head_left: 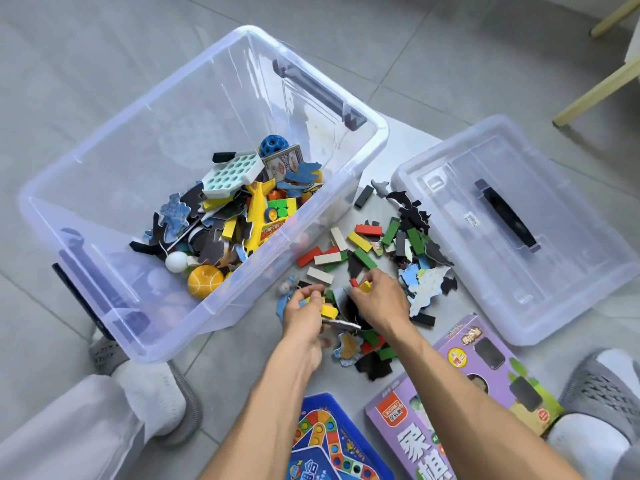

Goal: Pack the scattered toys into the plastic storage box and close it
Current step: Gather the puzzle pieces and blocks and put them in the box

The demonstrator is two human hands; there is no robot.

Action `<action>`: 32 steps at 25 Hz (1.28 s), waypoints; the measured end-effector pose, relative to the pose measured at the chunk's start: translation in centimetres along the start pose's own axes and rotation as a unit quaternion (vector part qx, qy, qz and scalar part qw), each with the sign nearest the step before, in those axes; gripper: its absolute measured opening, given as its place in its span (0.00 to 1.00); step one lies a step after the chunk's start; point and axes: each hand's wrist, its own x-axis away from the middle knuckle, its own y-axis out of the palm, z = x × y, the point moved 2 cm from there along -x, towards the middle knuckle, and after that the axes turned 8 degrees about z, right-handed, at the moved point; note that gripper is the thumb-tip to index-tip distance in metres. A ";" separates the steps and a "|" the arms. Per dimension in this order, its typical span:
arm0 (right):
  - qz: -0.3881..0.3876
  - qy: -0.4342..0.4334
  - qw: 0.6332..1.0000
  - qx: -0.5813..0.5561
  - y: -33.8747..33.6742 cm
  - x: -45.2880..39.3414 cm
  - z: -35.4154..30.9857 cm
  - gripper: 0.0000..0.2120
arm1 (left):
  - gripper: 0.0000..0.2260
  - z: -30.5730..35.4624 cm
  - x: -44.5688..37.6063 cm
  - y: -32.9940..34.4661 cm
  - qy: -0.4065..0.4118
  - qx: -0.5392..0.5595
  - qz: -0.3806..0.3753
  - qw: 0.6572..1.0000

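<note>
Gripping yellow blocks [329,310], two hands (left [303,315], right [379,303]), one box [207,306]

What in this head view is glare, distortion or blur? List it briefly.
Head view: soft daylight, faint shadows; pale glare streaks on the storage box walls and the lid; wide-angle bending of the floor tile lines toward the edges; slight softness on the left hand and right hand; the toys in the box look sharp.

floor [104,46]: grey tiles, pale grout | furniture: light wooden legs [595,95] top right | light: soft, even
</note>
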 end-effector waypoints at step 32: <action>-0.080 0.142 0.896 -0.413 -1.8 5.3 4.1 0.13 | 0.10 3.8 -2.6 3.6 0.163 -0.048 -0.060 0.984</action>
